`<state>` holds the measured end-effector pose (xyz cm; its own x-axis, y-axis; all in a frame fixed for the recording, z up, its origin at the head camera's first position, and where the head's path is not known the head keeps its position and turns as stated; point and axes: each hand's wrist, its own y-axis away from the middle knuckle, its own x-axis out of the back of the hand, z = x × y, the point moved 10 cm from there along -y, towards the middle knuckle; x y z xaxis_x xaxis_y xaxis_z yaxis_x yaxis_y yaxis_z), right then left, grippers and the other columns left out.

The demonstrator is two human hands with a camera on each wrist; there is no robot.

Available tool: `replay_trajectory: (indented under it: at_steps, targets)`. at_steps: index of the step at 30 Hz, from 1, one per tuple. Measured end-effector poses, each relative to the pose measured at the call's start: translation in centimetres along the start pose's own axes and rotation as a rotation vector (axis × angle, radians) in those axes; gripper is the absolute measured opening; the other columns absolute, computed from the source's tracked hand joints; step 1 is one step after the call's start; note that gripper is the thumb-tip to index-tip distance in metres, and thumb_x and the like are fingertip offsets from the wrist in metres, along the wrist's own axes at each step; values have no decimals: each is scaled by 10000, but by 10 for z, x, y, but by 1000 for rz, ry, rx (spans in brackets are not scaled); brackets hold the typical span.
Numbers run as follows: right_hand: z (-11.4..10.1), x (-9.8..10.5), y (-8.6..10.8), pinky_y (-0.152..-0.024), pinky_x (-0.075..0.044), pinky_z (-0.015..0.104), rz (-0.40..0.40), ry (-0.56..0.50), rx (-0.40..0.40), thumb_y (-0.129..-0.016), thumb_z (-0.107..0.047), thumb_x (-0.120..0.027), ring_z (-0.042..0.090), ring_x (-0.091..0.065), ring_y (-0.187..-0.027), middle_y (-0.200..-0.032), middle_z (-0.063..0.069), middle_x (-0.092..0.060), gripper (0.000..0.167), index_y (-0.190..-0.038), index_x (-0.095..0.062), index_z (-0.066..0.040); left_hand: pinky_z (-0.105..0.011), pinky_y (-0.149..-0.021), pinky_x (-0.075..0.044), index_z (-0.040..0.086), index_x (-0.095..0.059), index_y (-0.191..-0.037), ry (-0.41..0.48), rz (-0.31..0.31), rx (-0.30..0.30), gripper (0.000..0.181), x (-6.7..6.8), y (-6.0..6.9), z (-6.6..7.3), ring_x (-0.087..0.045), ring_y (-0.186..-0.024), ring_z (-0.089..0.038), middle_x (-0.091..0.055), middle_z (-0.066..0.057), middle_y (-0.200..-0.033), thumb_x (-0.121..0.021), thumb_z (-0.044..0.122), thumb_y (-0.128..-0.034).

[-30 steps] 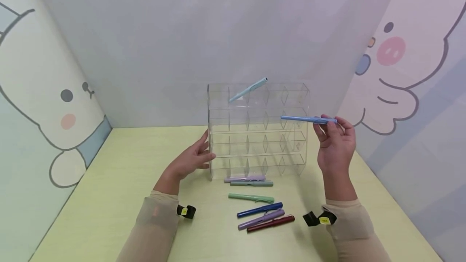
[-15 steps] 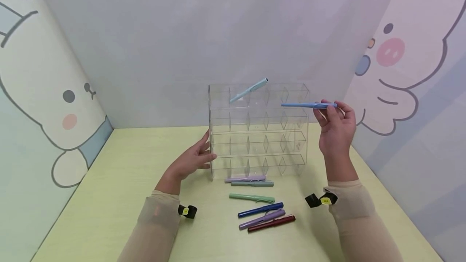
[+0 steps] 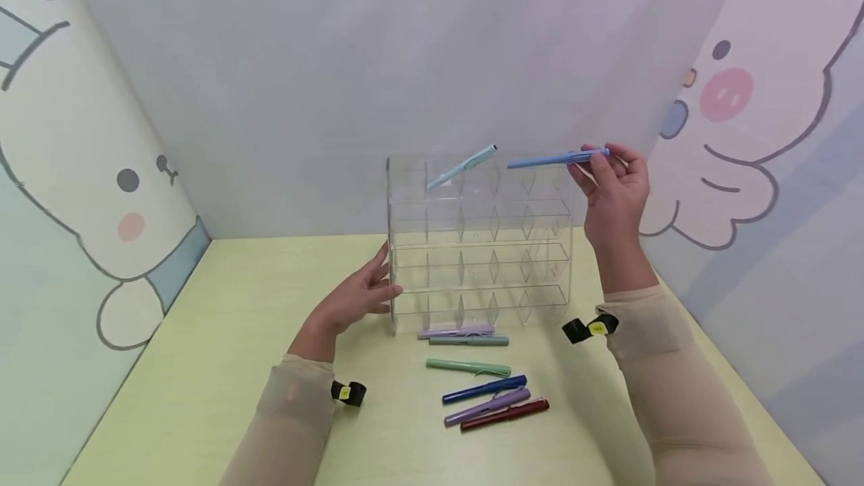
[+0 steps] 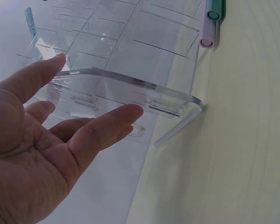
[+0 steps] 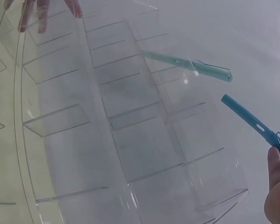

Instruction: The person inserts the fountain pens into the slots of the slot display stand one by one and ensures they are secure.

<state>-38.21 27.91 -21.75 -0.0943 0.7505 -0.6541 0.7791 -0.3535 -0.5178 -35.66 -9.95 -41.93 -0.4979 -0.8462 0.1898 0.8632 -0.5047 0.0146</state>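
A clear acrylic rack (image 3: 478, 289) with several divided tiers stands upright on the table. My left hand (image 3: 351, 298) rests against its left side; the left wrist view shows the hand's (image 4: 51, 149) fingers extended along the side panel (image 4: 126, 83). A blue pen (image 3: 540, 161) is pinched in my right hand (image 3: 617, 201), nearly level at the top tier's right part. In the right wrist view, the blue pen's (image 5: 245, 114) free end points towards a pale blue pen (image 5: 207, 69), which leans in the top tier.
In front of the rack lie a light purple pen (image 3: 445, 334), a grey-green pen (image 3: 466, 341), a green pen (image 3: 459, 365), a dark blue pen (image 3: 482, 391), a purple pen (image 3: 482, 409) and a dark red pen (image 3: 502, 416). Cartoon-printed walls flank the table (image 3: 270, 283).
My right hand has risen with the blue pen from the second tier's height to the top tier and shifted slightly left. My left hand remains at the rack's side.
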Motion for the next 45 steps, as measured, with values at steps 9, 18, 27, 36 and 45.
replay_trajectory:
  at_steps: [9,18,27,36,45]
  targets:
    - [14,-15,-9,-864,-556,430,-31,90,-40,-854,38,-712,313,-704,-913,-1055,220,-659,323,-1121,-533,7,-514,-1007,-481,590,-27,-1484,-16,13,9,839,1,4,-3,-502,-1328,-321,-198,-123,-1630,-628,303,-974]
    - [18,-31,-13,-850,-568,402,-150,227,-48,-875,26,-694,256,-701,-893,-1019,193,-669,267,-1100,-552,39,-522,-1013,-473,583,-22,-1488,-11,7,8,847,0,0,-1,-490,-1338,-323,-172,-133,-1634,-627,286,-976]
    - [34,-39,-10,-825,-579,369,-225,313,-96,-892,32,-668,218,-706,-868,-988,175,-690,209,-1067,-562,74,-517,-1016,-472,575,-18,-1493,-7,1,11,854,-2,0,0,-480,-1346,-321,-171,-128,-1635,-639,319,-965]
    - [48,-56,-6,-836,-566,367,-354,499,-146,-919,-70,-671,214,-710,-934,-1055,153,-672,287,-1143,-554,66,-503,-998,-492,577,-23,-1492,5,7,17,863,-3,1,0,-477,-1349,-317,-154,-110,-1640,-648,312,-959]
    - [53,-62,-6,-828,-569,363,-376,556,-167,-922,-105,-675,234,-684,-953,-1068,138,-660,316,-1157,-542,58,-500,-995,-495,580,-24,-1489,5,11,27,869,-2,0,-1,-477,-1350,-311,-154,-109,-1639,-657,326,-951]
